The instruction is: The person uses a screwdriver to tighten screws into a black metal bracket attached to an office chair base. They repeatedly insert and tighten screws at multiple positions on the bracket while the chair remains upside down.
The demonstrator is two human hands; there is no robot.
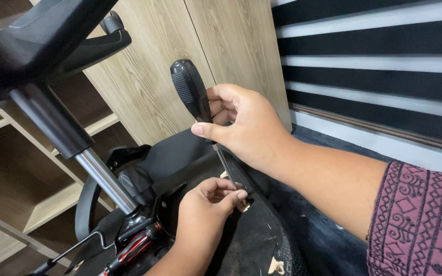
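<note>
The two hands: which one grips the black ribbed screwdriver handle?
The right hand, with the patterned purple sleeve, grips the black ribbed screwdriver handle; the left hand sits lower, its fingers pinched near the shaft's tip.

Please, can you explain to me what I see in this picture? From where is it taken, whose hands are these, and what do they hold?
The picture comes from one camera worn on a person's head, looking down at their own two bare hands. The right hand grips a screwdriver by its black handle, with the metal shaft pointing down. The left hand pinches near the tip, at the underside of an overturned office chair seat, black and worn. To the left you see the chair's silver gas cylinder and part of its black base. Behind stand wooden shelves and a wooden panel; on the right is a black and white striped wall.
</note>
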